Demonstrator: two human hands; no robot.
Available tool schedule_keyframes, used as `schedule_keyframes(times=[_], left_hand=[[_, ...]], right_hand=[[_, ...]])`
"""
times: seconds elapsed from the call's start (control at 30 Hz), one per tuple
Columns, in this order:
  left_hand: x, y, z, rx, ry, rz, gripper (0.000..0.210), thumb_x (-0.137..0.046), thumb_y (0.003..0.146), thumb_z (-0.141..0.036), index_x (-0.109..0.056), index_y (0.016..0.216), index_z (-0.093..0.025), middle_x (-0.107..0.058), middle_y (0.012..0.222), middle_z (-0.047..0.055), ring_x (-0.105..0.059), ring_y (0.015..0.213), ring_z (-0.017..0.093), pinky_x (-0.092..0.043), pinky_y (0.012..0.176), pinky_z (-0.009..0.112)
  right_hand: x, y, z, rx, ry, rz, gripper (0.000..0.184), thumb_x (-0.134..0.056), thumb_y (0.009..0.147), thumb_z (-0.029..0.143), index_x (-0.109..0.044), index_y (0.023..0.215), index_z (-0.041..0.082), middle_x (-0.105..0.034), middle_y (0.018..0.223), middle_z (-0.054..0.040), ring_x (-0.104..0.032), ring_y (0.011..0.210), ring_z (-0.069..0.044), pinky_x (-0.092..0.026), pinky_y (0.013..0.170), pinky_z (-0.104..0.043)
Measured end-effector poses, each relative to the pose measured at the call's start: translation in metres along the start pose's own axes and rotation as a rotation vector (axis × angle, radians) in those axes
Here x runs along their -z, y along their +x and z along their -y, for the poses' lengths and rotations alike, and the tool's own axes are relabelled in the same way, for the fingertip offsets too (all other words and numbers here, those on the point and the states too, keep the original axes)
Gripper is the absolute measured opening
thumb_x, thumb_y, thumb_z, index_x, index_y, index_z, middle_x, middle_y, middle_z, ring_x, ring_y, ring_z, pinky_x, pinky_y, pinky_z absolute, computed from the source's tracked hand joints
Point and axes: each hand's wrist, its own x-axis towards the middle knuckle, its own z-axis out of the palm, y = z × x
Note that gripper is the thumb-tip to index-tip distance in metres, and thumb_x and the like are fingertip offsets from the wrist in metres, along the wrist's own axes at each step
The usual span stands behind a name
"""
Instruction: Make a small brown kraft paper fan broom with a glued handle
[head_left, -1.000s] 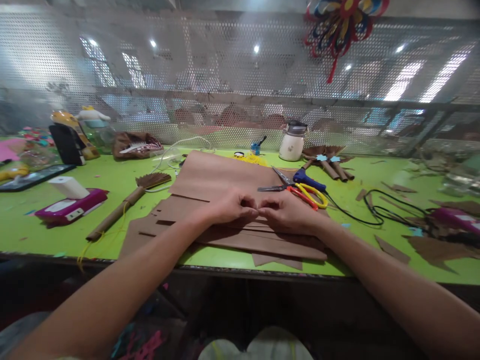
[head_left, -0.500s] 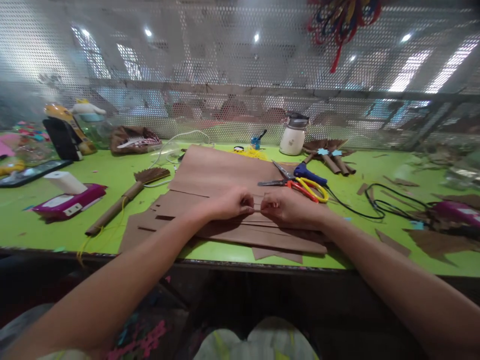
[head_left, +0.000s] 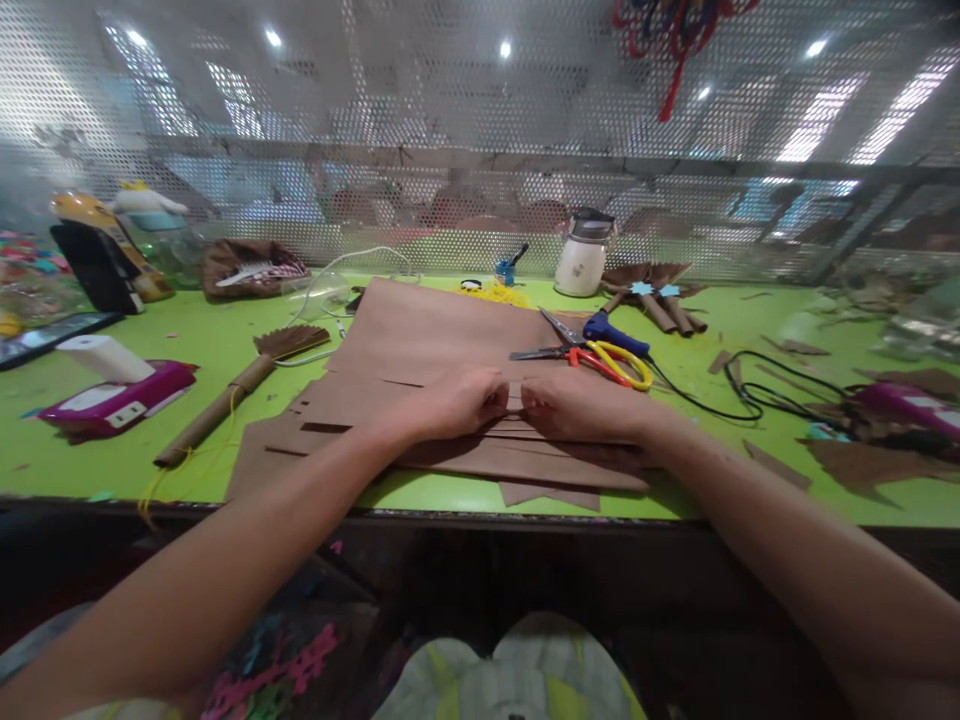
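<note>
Both of my hands are closed, fingertips facing each other over a stack of brown paper sheets [head_left: 420,325]. My left hand [head_left: 466,402] and my right hand [head_left: 576,402] pinch a thin brown paper strip [head_left: 514,405] that shows in the short gap between them. Its ends are hidden in my fingers. Cut slits and loose strips lie in the paper under my wrists. Just beyond my right hand, two pairs of scissors, one with yellow handles [head_left: 628,365] and one with red handles [head_left: 600,365], rest partly on the paper beside a blue glue gun [head_left: 616,334].
On the left are a rolled-paper stick with a fan-shaped end [head_left: 217,410], a purple power strip [head_left: 124,398] and a phone [head_left: 94,265]. A white flask [head_left: 581,262] and paper rolls with blue stars [head_left: 660,305] stand behind. Black cable [head_left: 739,400] and paper scraps [head_left: 874,465] lie right.
The view has shifted slightly, so the table's things appear a little higher and farther left. My hands remain close together over the paper, still pinching the strip.
</note>
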Motion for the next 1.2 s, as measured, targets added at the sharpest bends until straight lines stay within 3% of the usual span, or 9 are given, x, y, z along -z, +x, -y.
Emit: schedule_keyframes(times=[0.27,0.43,0.77,1.0,1.2], left_hand=[[0.008,-0.005,-0.003,-0.031,0.104,0.043,0.014,-0.044,0.083,-0.019,-0.054,0.074,-0.016,-0.055,0.072,0.002,-0.045,0.062,0.013,-0.031,0.056,0.024],[0.015,-0.01,-0.008,-0.026,0.128,0.084,0.014,-0.042,0.084,-0.019,-0.054,0.078,-0.016,-0.056,0.076,0.003,-0.046,0.063,0.013,-0.03,0.056,0.024],[0.027,-0.012,-0.018,-0.015,0.072,0.139,0.009,-0.048,0.078,-0.017,-0.057,0.078,-0.016,-0.056,0.076,0.002,-0.047,0.063,0.013,-0.031,0.057,0.024],[0.017,-0.005,-0.003,0.156,-0.356,0.033,0.032,-0.043,0.086,-0.036,-0.064,0.075,-0.014,-0.058,0.07,0.002,-0.048,0.063,0.013,-0.034,0.059,0.024],[0.017,-0.009,-0.002,0.354,-0.955,0.165,0.042,-0.052,0.081,-0.049,-0.066,0.072,-0.01,-0.054,0.06,0.001,-0.043,0.051,0.009,-0.033,0.052,0.022]], right_hand=[[0.01,-0.008,-0.005,0.055,-0.146,0.035,0.018,-0.049,0.081,0.027,-0.063,0.079,0.017,-0.064,0.078,-0.006,-0.05,0.063,-0.014,-0.029,0.055,-0.023],[0.016,-0.009,0.0,0.014,-0.166,0.089,0.021,-0.048,0.081,0.028,-0.065,0.082,0.016,-0.065,0.078,-0.0068,-0.052,0.063,-0.015,-0.03,0.054,-0.023],[0.007,-0.009,0.0,0.032,-0.301,0.067,0.024,-0.043,0.086,0.025,-0.064,0.081,0.016,-0.065,0.077,-0.0081,-0.054,0.063,-0.017,-0.029,0.055,-0.026],[0.011,-0.006,0.006,0.016,-0.31,-0.136,0.012,-0.05,0.08,0.022,-0.06,0.08,0.016,-0.063,0.081,-0.0079,-0.055,0.071,-0.018,-0.031,0.06,-0.027],[0.011,-0.002,0.004,-0.061,-0.255,-0.186,0.01,-0.052,0.078,0.025,-0.059,0.077,0.018,-0.062,0.071,-0.0051,-0.053,0.063,-0.017,-0.028,0.056,-0.026]])
